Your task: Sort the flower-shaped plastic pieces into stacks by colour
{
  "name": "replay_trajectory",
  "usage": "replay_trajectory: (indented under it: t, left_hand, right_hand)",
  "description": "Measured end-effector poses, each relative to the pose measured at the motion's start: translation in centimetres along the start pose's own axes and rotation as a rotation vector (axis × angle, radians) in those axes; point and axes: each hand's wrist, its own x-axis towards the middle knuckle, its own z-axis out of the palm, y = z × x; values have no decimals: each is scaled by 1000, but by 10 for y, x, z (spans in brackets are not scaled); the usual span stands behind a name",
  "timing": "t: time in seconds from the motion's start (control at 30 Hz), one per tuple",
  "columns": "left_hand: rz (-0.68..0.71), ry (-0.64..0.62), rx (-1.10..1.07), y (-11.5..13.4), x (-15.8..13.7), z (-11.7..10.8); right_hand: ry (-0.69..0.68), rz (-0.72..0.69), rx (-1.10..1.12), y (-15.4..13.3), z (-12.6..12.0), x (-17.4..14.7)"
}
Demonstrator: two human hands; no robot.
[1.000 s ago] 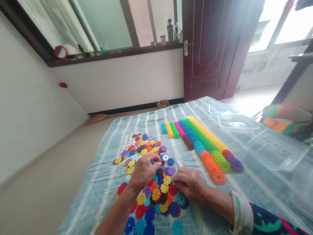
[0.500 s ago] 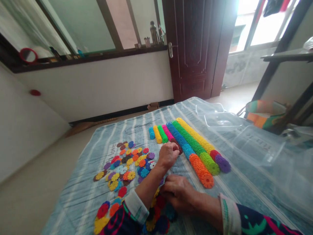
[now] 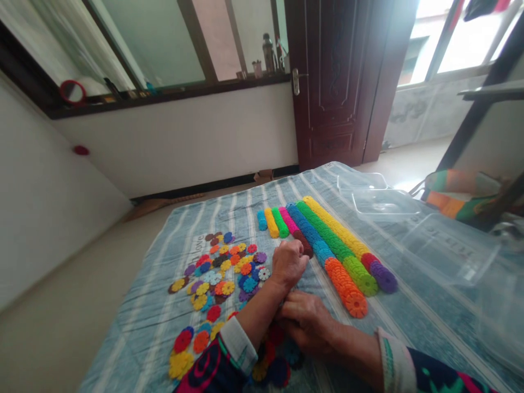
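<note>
My left hand (image 3: 290,264) is closed, its fingertips by the near end of a row of discs that runs from pink (image 3: 289,219) to brown (image 3: 303,245). Whatever it pinches is hidden. Just below it, my right hand (image 3: 309,319) is closed above loose flower-shaped discs, its fingertips tucked behind my left wrist; I cannot make out what they hold. Beside my left hand lie long rows of stacked discs: blue to orange (image 3: 339,281), green (image 3: 327,237) and yellow to purple (image 3: 382,275). Shorter blue, yellow and green rows (image 3: 280,222) lie further off.
Many loose coloured discs (image 3: 213,278) are scattered left of my hands on the striped bed cover (image 3: 143,305). Clear plastic boxes (image 3: 450,248) stand at the right. Beyond the bed are a dark red door (image 3: 331,82) and a window ledge with bottles (image 3: 268,52).
My left hand has drawn slightly back towards me from the brown discs, and my right hand has come a little closer to it. The whole view has shifted slightly.
</note>
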Motion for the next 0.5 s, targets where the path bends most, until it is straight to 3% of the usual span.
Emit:
replay_trajectory:
  t: [0.2,0.5]
  left_hand:
    - [33,-25,15,5,4,0]
    - [46,35,-41,0,-4,3]
  right_hand:
    - [-9,3,-2,0,0,-2]
    - [-25,20,53,-3,-3,-5]
